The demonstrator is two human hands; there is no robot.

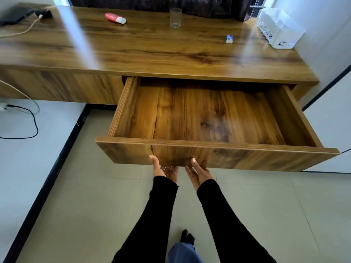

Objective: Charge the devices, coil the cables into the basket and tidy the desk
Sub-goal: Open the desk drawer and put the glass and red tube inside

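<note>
A wooden desk (152, 52) has its drawer (216, 154) pulled out, and nothing lies inside it. My left hand (164, 170) and my right hand (198, 172) are palm-up under the bottom edge of the drawer's front panel, fingers hooked beneath it and hidden. At the desk's far left a dark device (11, 18) lies with a pale cable (28, 28) plugged into a black block (44, 14). A white plastic basket (279, 27) stands at the far right corner.
On the desk top lie a red and white tube (115, 18), an upright glass (175, 17) and a small blue and white box (229, 39). A black cable (33, 126) and a pale one loop along the wall at left. Tiled floor below.
</note>
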